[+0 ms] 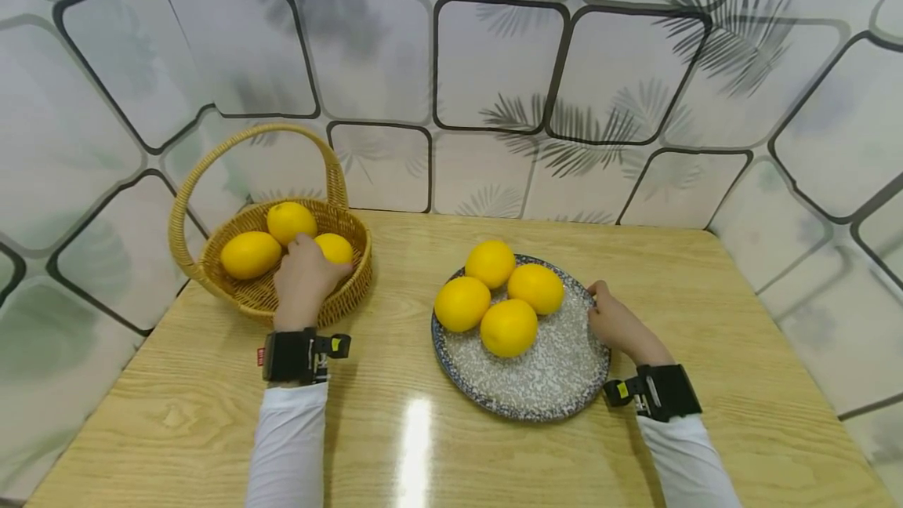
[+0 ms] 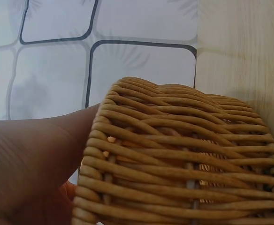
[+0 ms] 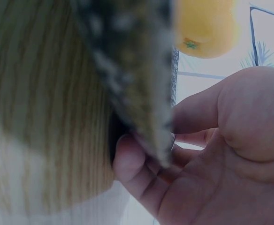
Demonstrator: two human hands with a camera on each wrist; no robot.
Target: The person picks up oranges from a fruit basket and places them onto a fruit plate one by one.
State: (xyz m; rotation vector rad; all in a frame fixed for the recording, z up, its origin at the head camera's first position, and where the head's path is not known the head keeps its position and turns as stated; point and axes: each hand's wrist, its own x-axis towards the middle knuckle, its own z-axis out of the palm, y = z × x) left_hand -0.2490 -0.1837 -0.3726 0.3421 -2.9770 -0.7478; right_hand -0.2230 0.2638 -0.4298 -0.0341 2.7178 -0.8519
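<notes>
A wicker basket [image 1: 356,288] with a tall arched handle holds several yellow-orange oranges. My left hand [image 1: 305,271] reaches inside, its fingers and thumb about the right-hand orange [image 1: 335,248]; the fingertips are partly hidden. Close by lie another orange [image 1: 291,223] behind the hand and one orange [image 1: 250,255] to its left. In the left wrist view, the woven basket wall [image 2: 184,154] hides most of the hand. A speckled grey plate [image 1: 550,371] carries several oranges [image 1: 509,328]. At its right rim my right hand [image 1: 624,325] grips the plate, the curled fingers [image 3: 130,159] reaching under the edge.
Both things rest on a light wooden table [image 1: 381,382]. A patterned wall covering [image 1: 494,171] with leaf prints rises behind the table and at both sides. The plate stands to the right of the basket, with bare wood between them.
</notes>
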